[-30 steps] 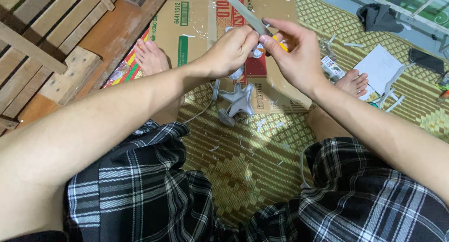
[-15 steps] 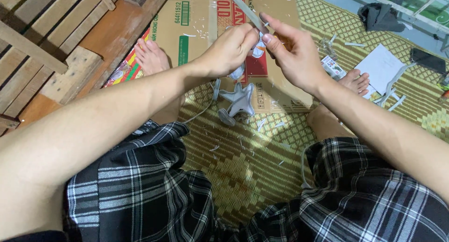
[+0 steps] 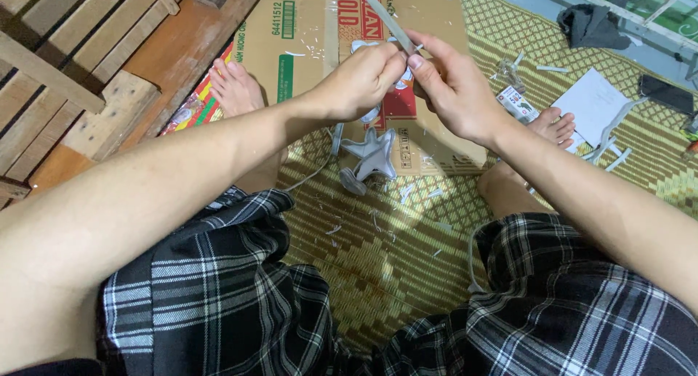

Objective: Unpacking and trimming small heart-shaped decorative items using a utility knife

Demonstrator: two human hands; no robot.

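Observation:
My left hand (image 3: 361, 82) pinches a small pale grey plastic piece (image 3: 404, 74) held up in front of me; most of the piece is hidden by my fingers. My right hand (image 3: 456, 93) grips a knife whose thin grey blade (image 3: 383, 16) points up and to the left, its edge resting against the piece. The two hands touch at the fingertips. Below them a grey plastic model plane (image 3: 371, 157) lies on the flattened cardboard box (image 3: 305, 34).
I sit cross-legged in plaid shorts on a woven yellow-green mat (image 3: 392, 252) strewn with plastic shavings. Wooden planks (image 3: 65, 63) lie at the left. A white paper sheet (image 3: 592, 100), a small printed box (image 3: 518, 103) and dark cloth (image 3: 589, 23) lie at the right.
Both hands have shifted slightly left and lower, staying joined on the piece. The knife blade has slid a little along it.

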